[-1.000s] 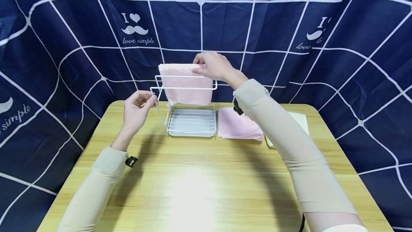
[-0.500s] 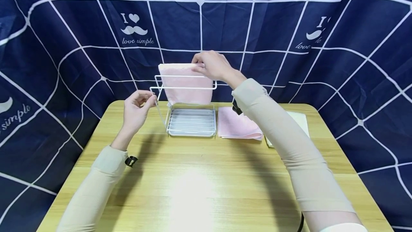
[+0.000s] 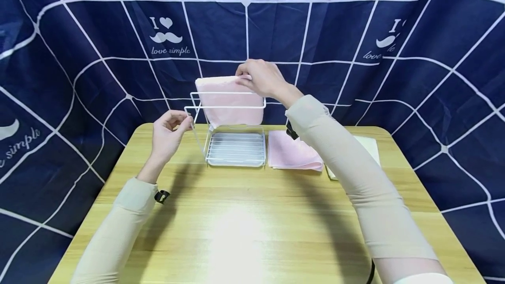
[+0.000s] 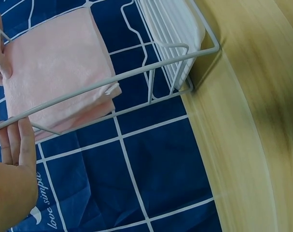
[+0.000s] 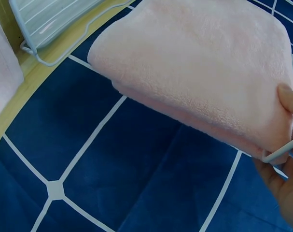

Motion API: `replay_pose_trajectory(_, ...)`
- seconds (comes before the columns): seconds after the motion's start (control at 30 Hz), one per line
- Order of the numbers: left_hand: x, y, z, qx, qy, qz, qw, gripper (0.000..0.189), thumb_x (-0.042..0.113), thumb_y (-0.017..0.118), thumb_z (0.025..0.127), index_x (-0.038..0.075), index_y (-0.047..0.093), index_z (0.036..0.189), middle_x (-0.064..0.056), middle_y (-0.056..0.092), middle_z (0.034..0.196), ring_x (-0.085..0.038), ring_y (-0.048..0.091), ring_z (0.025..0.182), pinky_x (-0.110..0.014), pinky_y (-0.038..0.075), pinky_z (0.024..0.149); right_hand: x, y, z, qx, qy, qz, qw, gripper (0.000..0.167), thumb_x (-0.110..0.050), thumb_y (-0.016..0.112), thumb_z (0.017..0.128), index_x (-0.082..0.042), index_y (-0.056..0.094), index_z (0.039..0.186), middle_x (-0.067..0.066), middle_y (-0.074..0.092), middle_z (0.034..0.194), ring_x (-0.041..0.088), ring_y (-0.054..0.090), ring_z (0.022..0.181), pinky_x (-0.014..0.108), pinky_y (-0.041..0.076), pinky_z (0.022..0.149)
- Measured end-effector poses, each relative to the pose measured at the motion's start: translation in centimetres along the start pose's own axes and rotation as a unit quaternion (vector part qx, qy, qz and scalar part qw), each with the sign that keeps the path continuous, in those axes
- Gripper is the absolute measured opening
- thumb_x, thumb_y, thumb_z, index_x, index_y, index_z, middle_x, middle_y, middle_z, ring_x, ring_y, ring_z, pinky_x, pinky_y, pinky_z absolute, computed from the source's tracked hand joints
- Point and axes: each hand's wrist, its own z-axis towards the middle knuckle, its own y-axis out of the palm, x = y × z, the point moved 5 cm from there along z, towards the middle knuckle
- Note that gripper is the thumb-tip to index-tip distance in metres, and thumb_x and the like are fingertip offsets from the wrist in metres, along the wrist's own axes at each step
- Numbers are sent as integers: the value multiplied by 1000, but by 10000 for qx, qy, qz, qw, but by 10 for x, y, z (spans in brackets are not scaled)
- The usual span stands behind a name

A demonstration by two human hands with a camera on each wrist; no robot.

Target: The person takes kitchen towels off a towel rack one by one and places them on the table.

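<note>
A white wire rack (image 3: 236, 107) stands at the back of the table, a pale tray (image 3: 236, 149) at its base. My left hand (image 3: 167, 135) pinches the upper left corner of its frame between thumb and fingers. My right hand (image 3: 265, 79) grips the top right edge of a folded pink towel (image 3: 230, 100) that hangs behind the rack's top bars, over the tray's far side. In the right wrist view the thumb lies on the towel's (image 5: 194, 63) near face, the fingers behind it. The left wrist view shows fingers (image 4: 26, 145) under a rack bar.
Another folded pink towel (image 3: 292, 152) lies right of the rack. Beyond it a pale cream cloth (image 3: 367, 148) is partly hidden by my right forearm. A blue gridded curtain (image 3: 276, 25) closes in the wooden table (image 3: 236, 214) behind and at the sides.
The held pink towel has risen very slightly and its lower edge has shifted a little to the right. My left hand stays on the rack's corner.
</note>
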Motion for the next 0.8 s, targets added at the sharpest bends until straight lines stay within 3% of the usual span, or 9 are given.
replay_pose_trajectory(0.2, -2, 0, 0, 51, -28, -140, 9999, 8, -8, 71, 94, 0, 71, 95, 8, 76, 84, -3, 70, 71, -16, 67, 71, 0, -5, -2, 103, -36, 5, 9999, 28, -38, 66, 105, -16, 77, 119, 5, 76, 116, 24, 71, 101, 46, 62, 84)
replay_pose_trajectory(0.6, -1, -1, 1, 47, -87, -123, 9999, 7, -15, 67, 93, -10, 68, 98, 12, 76, 82, -3, 70, 69, -16, 66, 69, 2, -19, -7, 130, 73, 3, 9999, 29, -39, 65, 106, -17, 75, 121, 5, 74, 119, 28, 70, 106, 52, 62, 89)
replay_pose_trajectory(0.8, 0, -2, 3, -54, -79, -20, 10000, 13, -15, 67, 93, -21, 61, 103, 12, 74, 79, -2, 70, 69, -16, 66, 70, 5, -25, -9, 251, 119, -7, 9996, 30, -39, 64, 106, -17, 75, 122, 5, 73, 120, 29, 69, 107, 54, 62, 91)
